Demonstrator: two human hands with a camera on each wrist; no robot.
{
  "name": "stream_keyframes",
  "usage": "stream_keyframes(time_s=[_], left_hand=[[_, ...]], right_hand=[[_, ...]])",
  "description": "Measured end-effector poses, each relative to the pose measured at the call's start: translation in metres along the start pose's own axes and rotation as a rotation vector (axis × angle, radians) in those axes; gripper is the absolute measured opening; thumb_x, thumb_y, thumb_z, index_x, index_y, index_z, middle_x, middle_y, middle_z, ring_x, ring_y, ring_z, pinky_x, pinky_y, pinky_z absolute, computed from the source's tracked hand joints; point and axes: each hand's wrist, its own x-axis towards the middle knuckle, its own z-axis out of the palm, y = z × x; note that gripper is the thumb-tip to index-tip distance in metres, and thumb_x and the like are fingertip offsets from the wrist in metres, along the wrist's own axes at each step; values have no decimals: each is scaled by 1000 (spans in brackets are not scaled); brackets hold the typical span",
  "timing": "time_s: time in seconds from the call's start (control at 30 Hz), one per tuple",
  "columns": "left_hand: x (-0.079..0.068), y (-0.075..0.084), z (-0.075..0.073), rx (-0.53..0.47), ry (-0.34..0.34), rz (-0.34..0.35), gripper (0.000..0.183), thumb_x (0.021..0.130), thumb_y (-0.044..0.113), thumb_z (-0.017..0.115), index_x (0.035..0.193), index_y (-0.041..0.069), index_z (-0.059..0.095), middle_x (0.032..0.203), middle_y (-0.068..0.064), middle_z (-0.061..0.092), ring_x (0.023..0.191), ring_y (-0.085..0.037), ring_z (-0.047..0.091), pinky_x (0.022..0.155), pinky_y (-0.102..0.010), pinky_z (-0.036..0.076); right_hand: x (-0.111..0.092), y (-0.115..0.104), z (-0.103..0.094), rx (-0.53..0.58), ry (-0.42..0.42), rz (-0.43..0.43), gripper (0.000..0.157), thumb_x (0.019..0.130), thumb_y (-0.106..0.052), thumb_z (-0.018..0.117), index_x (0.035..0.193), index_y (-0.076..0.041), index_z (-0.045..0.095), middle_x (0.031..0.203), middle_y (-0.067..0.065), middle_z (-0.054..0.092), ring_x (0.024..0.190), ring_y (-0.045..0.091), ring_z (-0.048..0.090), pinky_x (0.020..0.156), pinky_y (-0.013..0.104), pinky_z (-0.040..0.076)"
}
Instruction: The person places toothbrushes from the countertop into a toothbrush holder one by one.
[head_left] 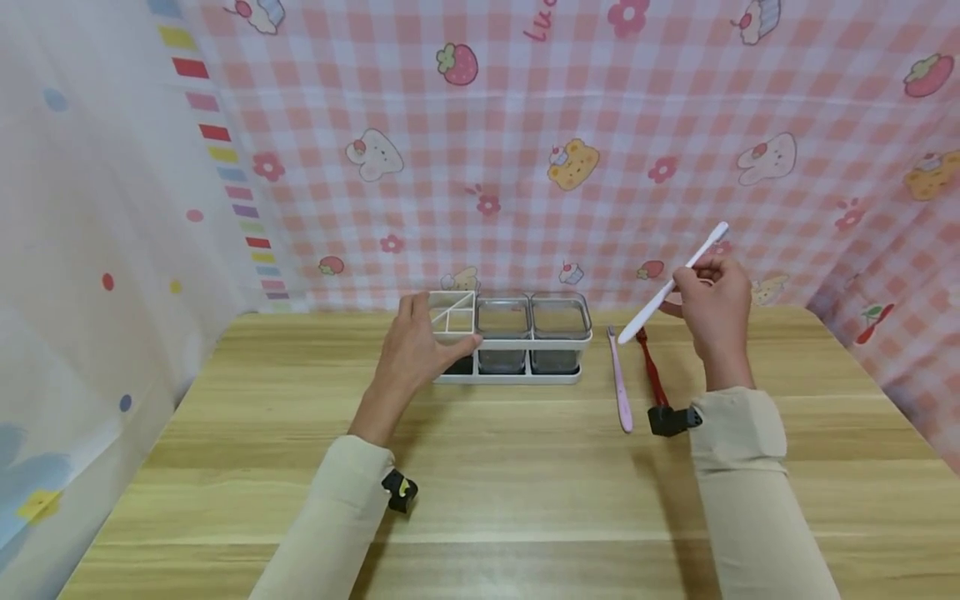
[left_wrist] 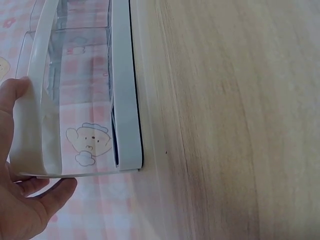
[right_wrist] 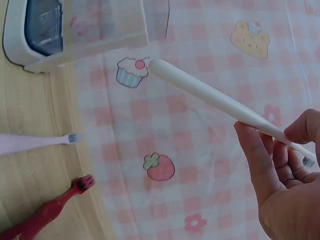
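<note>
At the back of the table stands a white toothbrush holder (head_left: 532,343) with a divided section at its left end and two clear cups, one in the middle (head_left: 503,360) and one at the right (head_left: 556,360). My left hand (head_left: 415,352) grips the holder's left end, thumb on the front of its upper rim and fingers at the end wall (left_wrist: 30,145). Off to the right, my right hand (head_left: 717,310) pinches a white toothbrush (head_left: 651,308) in the air. The brush tilts, bristle head up and to the right, handle end down towards the holder.
Right of the holder, a lilac toothbrush (head_left: 619,383) and a dark red toothbrush (head_left: 652,367) lie on the wooden table (head_left: 525,483), heads towards the back. The right wrist camera partly covers the red one. A pink checked cloth (head_left: 487,158) hangs behind the table.
</note>
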Motion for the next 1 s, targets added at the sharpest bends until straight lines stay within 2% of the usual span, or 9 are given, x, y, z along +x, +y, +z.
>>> stream_keyframes(time_s=[0.17, 0.33, 0.5, 0.8, 1.0], left_hand=[[1, -1, 1, -4, -3, 0, 112, 79, 65, 74, 156, -2, 27, 151, -22, 35, 126, -41, 49, 102, -55, 45], [-1, 0, 3, -5, 0, -3, 112, 80, 64, 75, 156, -2, 27, 150, -22, 35, 125, -41, 50, 101, -55, 45], [-2, 0, 7, -14, -12, -6, 112, 80, 66, 74, 156, -2, 27, 151, -21, 35, 127, -41, 49, 102, -55, 45], [-3, -1, 1, 7, 0, -10, 111, 79, 64, 76, 154, -3, 28, 148, -21, 36, 124, -41, 50, 102, -53, 45], [-1, -1, 0, 2, 4, 2, 112, 79, 65, 75, 155, -3, 28, 149, -21, 36, 125, -40, 50, 102, -53, 45]], right_hand=[[4, -7, 14, -8, -43, -34, 7, 96, -2, 56, 99, -4, 50, 96, 10, 51, 69, 9, 66, 59, 24, 57], [5, -19, 30, 19, -68, -72, 7, 93, 1, 54, 97, -4, 50, 93, 9, 51, 63, 11, 62, 58, 26, 58], [4, -32, 44, 7, -87, -70, 10, 94, -1, 54, 100, -6, 49, 96, 9, 49, 71, 12, 62, 59, 26, 58], [2, -43, 91, 42, -174, -119, 8, 94, 0, 53, 97, -5, 47, 92, 10, 50, 74, 13, 62, 61, 28, 59], [-1, -50, 111, -4, -210, -152, 8, 96, -2, 53, 100, -6, 47, 96, 9, 50, 77, 14, 62, 65, 28, 59]])
